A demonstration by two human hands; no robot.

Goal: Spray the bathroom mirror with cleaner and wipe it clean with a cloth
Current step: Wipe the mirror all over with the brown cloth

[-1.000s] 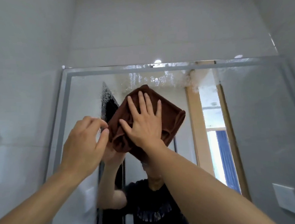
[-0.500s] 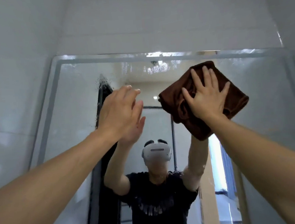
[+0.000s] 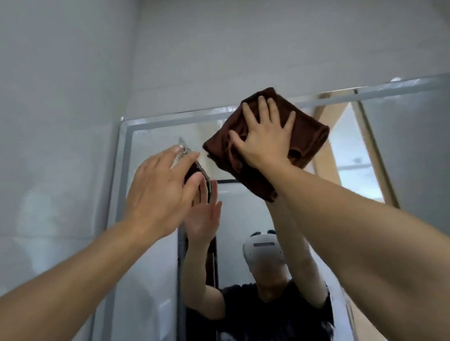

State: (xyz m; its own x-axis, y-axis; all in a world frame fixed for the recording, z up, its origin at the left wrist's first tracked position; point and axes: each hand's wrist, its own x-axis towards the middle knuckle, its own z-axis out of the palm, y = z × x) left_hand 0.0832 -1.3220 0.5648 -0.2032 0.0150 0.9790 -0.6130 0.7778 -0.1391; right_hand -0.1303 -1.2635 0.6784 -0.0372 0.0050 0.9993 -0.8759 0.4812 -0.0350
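My right hand (image 3: 263,137) presses a folded brown cloth (image 3: 307,134) flat against the bathroom mirror (image 3: 155,256), fingers spread wide, right at its top edge near the upper left corner. My left hand (image 3: 161,191) is raised beside it, fingers straight and holding nothing, close to the glass. The mirror's pale metal frame (image 3: 126,156) meets white tiled walls (image 3: 51,103); the glass reflects a wooden doorway (image 3: 325,159) on the right

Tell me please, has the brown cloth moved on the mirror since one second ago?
Yes. The brown cloth, pressed by the right hand, has moved up to the mirror's top frame; before, it was below that edge.
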